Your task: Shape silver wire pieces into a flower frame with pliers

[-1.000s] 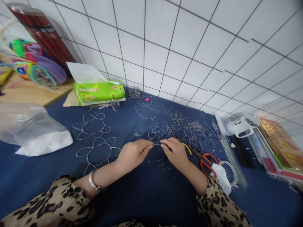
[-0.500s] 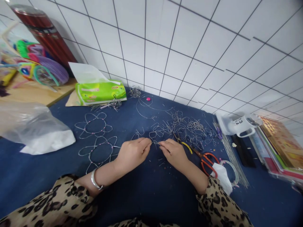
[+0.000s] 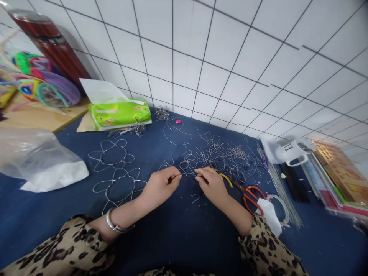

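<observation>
My left hand is closed in a pinch on the end of a thin metal wire, which arcs toward my right hand. My right hand is beside the wire's other end, with thumb and forefinger slightly parted. Just beyond my fingers lies a tangle of loose silver wire pieces. Left of my left hand, two flower-shaped wire rings with small pink beads lie flat, an upper ring and a lower ring. The lower one is partly behind my left hand.
Yellow-handled pliers and orange-handled scissors lie right of my right hand. Farther right are straight wires, a white mug and books. A green tissue pack and plastic bag are at left.
My hands have drawn slightly apart, showing more of the wire between them. The right thumb and forefinger have parted a little. The view has shifted slightly.
</observation>
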{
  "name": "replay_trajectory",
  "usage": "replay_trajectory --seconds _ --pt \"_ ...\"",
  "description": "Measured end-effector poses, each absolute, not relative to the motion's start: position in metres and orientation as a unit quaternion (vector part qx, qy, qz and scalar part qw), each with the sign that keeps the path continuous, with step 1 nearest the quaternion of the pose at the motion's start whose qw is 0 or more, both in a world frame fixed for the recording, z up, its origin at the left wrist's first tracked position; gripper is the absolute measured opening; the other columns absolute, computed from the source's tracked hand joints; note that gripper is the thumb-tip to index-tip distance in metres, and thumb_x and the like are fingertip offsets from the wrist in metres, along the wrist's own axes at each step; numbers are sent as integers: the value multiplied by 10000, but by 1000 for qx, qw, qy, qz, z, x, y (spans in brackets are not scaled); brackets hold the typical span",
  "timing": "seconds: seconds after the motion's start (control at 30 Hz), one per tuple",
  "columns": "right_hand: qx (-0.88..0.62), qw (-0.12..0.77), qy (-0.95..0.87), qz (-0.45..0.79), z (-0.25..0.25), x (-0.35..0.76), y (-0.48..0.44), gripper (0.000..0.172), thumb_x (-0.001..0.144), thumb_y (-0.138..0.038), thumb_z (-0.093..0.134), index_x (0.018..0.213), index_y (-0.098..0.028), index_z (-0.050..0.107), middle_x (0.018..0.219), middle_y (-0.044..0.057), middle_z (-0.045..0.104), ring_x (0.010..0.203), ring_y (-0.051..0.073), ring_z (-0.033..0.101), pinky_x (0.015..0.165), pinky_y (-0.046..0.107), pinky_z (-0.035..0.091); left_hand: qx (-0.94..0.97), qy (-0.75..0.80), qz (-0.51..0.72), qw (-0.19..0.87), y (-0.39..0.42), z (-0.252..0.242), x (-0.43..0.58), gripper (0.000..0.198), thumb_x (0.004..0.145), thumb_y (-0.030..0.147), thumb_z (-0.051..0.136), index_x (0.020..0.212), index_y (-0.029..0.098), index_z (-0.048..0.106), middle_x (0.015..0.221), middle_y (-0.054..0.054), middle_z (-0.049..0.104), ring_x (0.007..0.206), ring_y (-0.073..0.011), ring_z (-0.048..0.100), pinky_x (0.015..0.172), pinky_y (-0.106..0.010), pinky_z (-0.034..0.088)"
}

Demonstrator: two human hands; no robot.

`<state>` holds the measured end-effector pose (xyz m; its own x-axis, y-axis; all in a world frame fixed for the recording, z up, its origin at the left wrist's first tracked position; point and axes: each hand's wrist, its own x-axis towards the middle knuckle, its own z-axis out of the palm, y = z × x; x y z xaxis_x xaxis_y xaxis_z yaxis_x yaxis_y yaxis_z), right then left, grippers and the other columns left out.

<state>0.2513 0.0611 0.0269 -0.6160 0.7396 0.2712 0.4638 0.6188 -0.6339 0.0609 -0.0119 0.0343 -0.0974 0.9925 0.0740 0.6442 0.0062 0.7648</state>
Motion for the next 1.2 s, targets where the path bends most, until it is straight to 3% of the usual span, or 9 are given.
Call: replay_trajectory --seconds 0.43,0.67,0.9,1.2 --pt "-389 254 -744 480 27 248 55 292 772 -169 520 1049 -216 602 894 20 606 801 127 567 749 264 461 599 663 351 278 -14 28 67 137 791 198 455 662 179 498 572 52 468 528 -81 432 516 -203 331" --pt "-393 263 -707 526 29 250 58 279 760 -195 544 1030 -211 609 882 24 605 783 129 568 748 283 467 614 673 370 183 -14 28 65 104 776 167 462 695 183 526 597 41 508 561 -94 465 548 -215 342" --pt "-380 245 -611 650 33 247 57 290 748 -237 572 1033 -185 577 815 14 593 670 114 583 581 246 456 639 649 377 167 -15 28 68 114 778 139 464 699 183 534 609 40 498 583 -94 469 575 -220 348" --pt "-377 241 -649 615 29 249 59 352 734 -200 589 1081 -213 536 849 9 587 730 111 564 690 268 465 637 648 392 148 -18 34 67 120 787 165 475 696 178 552 602 33 506 561 -92 462 566 -214 358"
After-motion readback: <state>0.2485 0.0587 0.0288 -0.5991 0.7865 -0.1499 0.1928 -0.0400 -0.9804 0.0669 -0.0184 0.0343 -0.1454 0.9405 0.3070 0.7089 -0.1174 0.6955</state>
